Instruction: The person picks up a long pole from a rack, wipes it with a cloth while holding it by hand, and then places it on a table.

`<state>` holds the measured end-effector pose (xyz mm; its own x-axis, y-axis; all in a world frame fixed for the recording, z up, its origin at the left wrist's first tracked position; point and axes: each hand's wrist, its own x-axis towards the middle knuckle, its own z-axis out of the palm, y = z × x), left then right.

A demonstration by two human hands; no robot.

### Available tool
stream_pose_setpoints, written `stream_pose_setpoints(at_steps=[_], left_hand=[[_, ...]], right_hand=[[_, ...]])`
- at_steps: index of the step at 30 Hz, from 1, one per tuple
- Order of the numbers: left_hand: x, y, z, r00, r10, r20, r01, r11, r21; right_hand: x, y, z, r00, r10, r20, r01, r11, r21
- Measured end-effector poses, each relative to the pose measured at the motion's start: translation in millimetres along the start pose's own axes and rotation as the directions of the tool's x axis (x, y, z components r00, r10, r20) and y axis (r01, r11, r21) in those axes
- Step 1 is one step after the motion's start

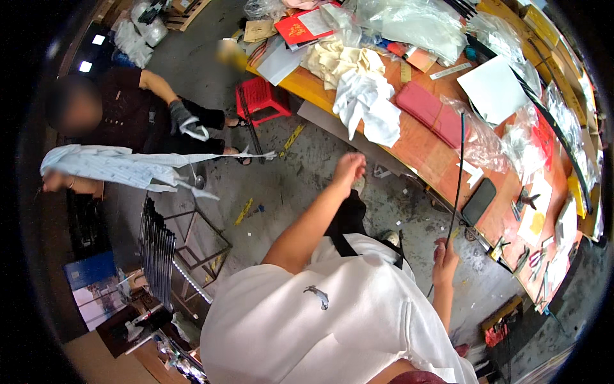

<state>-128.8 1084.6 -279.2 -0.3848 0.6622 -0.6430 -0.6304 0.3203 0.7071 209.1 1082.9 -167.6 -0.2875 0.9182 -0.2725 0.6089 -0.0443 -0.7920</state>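
My right hand [444, 264] grips a long thin black rod [457, 185]. The rod stands nearly upright in view, its upper end reaching over the edge of the cluttered table. My left hand [350, 171] is raised ahead of my body, fingers curled in and nothing showing in them. It is nearest to a crumpled white cloth [368, 105] that hangs over the table's edge, without touching it.
A wooden table [416, 150] bears plastic bags, a red pouch [432, 114], a phone [478, 201] and tools. A red stool [263, 100] stands beside it. At left a co-worker [128, 109] wears a grey glove near a pale blue cloth [118, 168]; several black rods [157, 249] lean on a metal frame.
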Motion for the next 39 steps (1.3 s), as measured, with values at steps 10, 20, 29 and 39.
stream_pose_setpoints(at_steps=[10, 20, 29, 39], left_hand=[[200, 161, -33, 0.611, 0.787, 0.083, -0.473, 0.279, 0.836], [243, 216, -23, 0.794, 0.601, 0.09, -0.358, 0.342, 0.869], [114, 351, 13, 0.755, 0.298, 0.583, -0.233, 0.955, -0.186], [23, 286, 54, 0.538, 0.128, 0.833, -0.051, 0.992, -0.12]], right_hand=[[15, -65, 55, 0.988, 0.128, -0.082, -0.133, 0.989, -0.058], [22, -86, 59, 0.956, 0.232, -0.178, -0.251, 0.964, -0.091], [35, -93, 74, 0.979, 0.143, -0.145, -0.163, 0.977, -0.137], [63, -120, 62, 0.981, 0.124, -0.146, -0.126, 0.992, -0.007]])
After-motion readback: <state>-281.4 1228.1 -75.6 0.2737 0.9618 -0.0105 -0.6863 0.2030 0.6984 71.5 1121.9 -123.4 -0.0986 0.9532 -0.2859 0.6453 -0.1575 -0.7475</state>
